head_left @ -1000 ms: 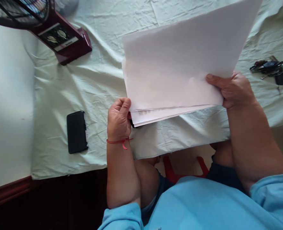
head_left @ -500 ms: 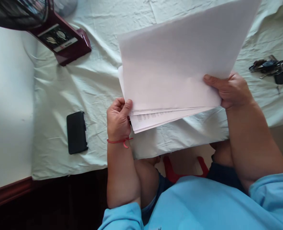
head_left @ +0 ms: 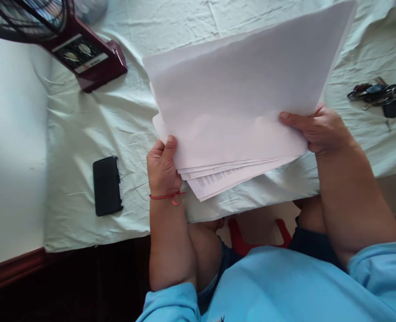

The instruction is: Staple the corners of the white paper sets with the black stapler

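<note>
Both hands held sheaf of papers (head_left: 238, 98) tilted above cloth-covered counter (head_left: 124, 120). Left hand (head_left: 162, 167) pinched lower corner, thumb on top; right hand (head_left: 318, 129) clamped right edge, fanning sheets apart. Phone (head_left: 107, 185), keys (head_left: 379, 96) lay aside.

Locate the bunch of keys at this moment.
In the head view, the bunch of keys lies far right on the pale cloth, just beyond the right hand.

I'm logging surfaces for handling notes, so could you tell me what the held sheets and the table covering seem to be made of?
The sheets look like thin matte white paper: they flex, with fanned edges and faint print. The table covering looks like pale green woven cloth, matte and creased.
</note>
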Tool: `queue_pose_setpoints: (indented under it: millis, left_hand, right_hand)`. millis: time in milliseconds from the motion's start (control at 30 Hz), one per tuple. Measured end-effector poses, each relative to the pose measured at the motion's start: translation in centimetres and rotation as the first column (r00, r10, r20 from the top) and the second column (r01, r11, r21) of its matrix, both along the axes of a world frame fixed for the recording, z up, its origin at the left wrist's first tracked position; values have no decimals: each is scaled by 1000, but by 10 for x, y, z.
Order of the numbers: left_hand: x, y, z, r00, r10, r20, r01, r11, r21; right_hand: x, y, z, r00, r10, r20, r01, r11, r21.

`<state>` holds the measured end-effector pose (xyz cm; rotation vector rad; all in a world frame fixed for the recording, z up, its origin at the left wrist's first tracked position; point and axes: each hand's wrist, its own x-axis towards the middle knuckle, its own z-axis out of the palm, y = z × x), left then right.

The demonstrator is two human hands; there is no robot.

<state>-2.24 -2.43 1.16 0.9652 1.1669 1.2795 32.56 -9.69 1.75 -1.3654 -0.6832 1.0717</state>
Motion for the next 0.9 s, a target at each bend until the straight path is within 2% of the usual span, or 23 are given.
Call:
queue_pose_setpoints:
  millis: [167,400,667,900]
  left_hand:
    - [0,0,-1,998,49,-38,-49,999,-4]
    - [2,0,2,997,19,-76,-18,1000,18]
    - [-6,-3,3,998,23,-52,-20,998,65]
    - [-9,-10,16,997,24,-74,-14,991,136]
  right_hand:
    - [-1,-3,3,999,42,-32,-43,999,-25]
    - [-2,-2,4,999,31,-12,-31,997,-65]
    - [0,-1,0,998,-44,34,41,996,80]
    - [7,-5,7,999,4,40,-6,998,63]
